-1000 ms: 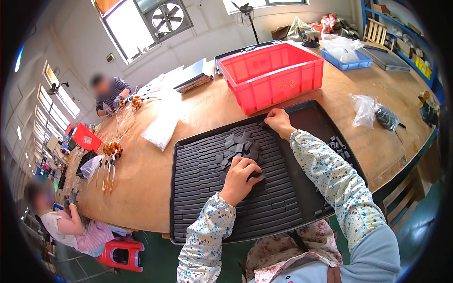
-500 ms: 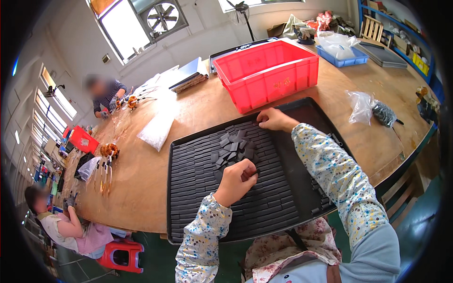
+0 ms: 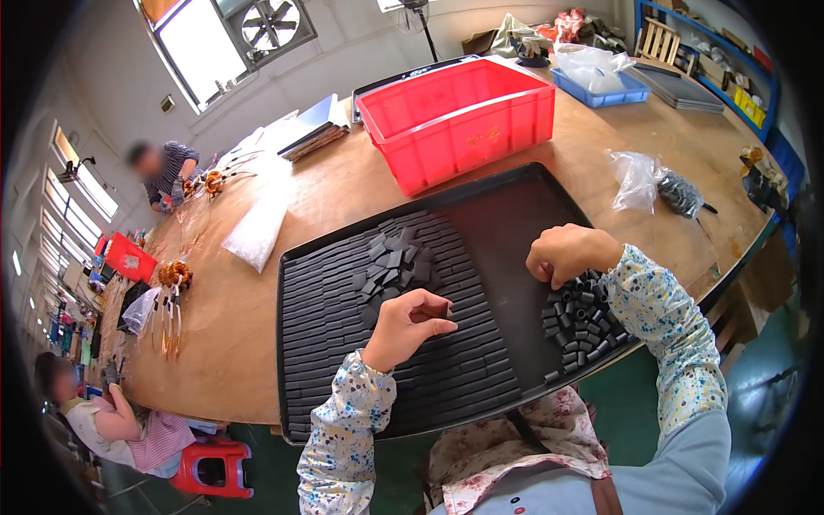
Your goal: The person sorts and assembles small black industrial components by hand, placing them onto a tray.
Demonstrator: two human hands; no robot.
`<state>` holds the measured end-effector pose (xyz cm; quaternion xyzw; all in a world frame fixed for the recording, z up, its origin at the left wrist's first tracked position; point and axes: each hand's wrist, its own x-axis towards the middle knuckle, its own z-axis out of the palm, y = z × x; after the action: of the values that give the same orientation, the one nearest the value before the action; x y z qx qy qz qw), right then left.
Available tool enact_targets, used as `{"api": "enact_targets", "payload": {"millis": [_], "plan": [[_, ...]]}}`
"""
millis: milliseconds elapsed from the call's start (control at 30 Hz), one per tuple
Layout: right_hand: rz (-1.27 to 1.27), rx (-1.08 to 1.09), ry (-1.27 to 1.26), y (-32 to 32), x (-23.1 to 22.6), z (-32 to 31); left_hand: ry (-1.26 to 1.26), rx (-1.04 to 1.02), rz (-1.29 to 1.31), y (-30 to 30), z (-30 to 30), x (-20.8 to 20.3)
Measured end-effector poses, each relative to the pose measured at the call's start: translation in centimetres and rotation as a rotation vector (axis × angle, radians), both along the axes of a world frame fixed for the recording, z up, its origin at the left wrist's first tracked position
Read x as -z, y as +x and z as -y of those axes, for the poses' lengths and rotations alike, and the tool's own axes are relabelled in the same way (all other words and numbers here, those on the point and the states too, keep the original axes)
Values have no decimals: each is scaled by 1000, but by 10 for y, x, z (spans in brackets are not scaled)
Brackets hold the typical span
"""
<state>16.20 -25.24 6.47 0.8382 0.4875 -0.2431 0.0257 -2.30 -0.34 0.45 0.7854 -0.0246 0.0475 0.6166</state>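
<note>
A large black tray lies before me. Rows of flat black pieces cover its left part, with a loose pile of small flat black pieces on top. Above these rows, next to the pile, my left hand is closed, thumb and forefinger close together; what they hold is too small to make out. My right hand is over the tray's right side, fingers bent down and pinched at the upper edge of a heap of short black tubes. Its fingertips are partly hidden.
Behind the tray stands a red crate. A blue bin with clear plastic bags and a bagged dark bundle are to the right. A white packet and copper coils lie left, where two people sit working.
My right hand has come from the tray's far edge, beside the rows, back toward me to the tube heap, which its sleeve mostly hid before. The left hand stays over the rows; the view has shifted.
</note>
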Motion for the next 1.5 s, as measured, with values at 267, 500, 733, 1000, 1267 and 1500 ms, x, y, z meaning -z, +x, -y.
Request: {"api": "enact_targets", "payload": {"millis": [267,500,733,1000,1267,1500], "plan": [[-571,26,889,-23,16,-38,-155,71,-108,6,-1,5],[-933,27,1087,-62,48,-59,-205,46,-155,2,5,3],[-529,-134,1183,-76,37,-53,-320,110,-150,-4,6,-1],[-516,-182,1193,-62,35,-66,-327,93,-81,-10,1,-11],[-310,839,1189,58,69,-140,634,-152,145,-26,-33,2],[31,853,959,71,95,-183,616,-16,278,-32,-9,5]]}}
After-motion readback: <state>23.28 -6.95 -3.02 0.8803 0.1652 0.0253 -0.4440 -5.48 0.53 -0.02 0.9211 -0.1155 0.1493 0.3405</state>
